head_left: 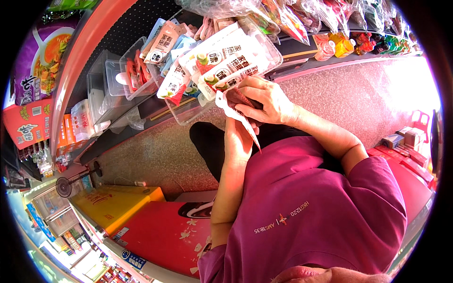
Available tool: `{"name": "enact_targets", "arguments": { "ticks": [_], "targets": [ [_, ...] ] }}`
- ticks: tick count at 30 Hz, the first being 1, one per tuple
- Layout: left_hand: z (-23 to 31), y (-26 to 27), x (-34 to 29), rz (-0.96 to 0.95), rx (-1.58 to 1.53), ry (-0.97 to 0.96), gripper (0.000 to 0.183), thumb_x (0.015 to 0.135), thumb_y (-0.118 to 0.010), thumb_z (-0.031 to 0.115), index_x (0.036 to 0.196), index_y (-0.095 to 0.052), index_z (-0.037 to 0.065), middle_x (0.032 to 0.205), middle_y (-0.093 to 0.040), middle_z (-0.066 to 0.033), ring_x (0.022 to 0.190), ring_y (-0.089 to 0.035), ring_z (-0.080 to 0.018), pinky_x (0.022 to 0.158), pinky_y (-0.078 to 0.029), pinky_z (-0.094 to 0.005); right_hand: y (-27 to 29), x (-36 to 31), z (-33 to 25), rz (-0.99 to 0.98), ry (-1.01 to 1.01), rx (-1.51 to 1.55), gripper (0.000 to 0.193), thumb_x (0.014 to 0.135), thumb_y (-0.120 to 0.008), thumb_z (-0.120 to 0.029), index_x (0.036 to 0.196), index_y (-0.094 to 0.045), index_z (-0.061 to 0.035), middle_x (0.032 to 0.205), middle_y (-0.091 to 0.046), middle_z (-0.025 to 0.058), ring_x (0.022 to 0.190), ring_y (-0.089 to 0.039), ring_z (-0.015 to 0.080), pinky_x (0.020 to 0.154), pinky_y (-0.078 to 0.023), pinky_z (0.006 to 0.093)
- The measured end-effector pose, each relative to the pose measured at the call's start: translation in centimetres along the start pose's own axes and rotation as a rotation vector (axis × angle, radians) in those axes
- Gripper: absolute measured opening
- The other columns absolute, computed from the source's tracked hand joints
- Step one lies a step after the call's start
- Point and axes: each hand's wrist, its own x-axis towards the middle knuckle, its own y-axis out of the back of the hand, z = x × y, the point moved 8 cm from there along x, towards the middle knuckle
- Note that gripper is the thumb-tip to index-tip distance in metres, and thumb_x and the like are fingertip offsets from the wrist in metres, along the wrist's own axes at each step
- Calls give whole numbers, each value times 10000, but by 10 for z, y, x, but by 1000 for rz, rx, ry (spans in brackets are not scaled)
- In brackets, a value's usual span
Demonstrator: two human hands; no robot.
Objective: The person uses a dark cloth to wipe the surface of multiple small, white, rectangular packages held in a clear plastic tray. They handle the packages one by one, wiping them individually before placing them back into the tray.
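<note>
Close to my body, my left hand (239,139) is closed on the lower part of a white and red snack packet (234,113). My right hand (268,100) pinches the upper part of the same packet, with fingers bent over a dark reddish-brown patch of it. Whether that patch is the packet's back or a second packet, I cannot tell. Right beyond my hands sits a see-through plastic bin (181,118) on the shelf. White snack packets (224,56) with red and green print are heaped in it, partly overhanging its near rim.
Left of the bin stands another plastic tub (118,87) with red packets (137,70). Bagged goods (292,21) and drink bottles (344,45) line the shelf to the right. A yellow carton (118,203) and a red surface (160,231) are at lower left. Red boxes (410,160) lie at right.
</note>
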Motion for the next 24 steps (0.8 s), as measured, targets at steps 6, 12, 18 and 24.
{"name": "enact_targets", "arguments": {
  "ticks": [6,12,18,24],
  "targets": [
    [-2,2,0,14,-22,15,496,976,-429,552,1185,-563,122,894,-633,-9,680,-623,-141,527,-557,-316,-1,-2,0,23,20,-21,312,811,-717,-231,990,-622,6,951,-581,161,886,-608,352,757,-526,410],
    [-3,0,0,-9,-37,28,479,981,-431,535,1174,-572,120,898,-641,-13,684,-629,-146,531,-565,-326,-1,-1,-1,17,10,-13,310,810,-719,-234,985,-625,5,959,-587,160,886,-612,349,757,-529,408],
    [-4,3,2,-36,-56,48,462,977,-446,530,1154,-581,125,872,-643,-11,689,-633,-151,532,-559,-334,-1,0,-3,20,-1,-18,295,774,-740,-160,978,-613,10,976,-603,166,868,-611,359,769,-510,417],
    [-3,3,2,-21,-69,43,450,988,-432,515,1141,-578,118,850,-634,-9,678,-623,-154,537,-532,-335,-2,2,-3,24,-1,-9,286,766,-742,-150,963,-611,11,963,-595,161,854,-606,358,755,-510,413]
  ]
}}
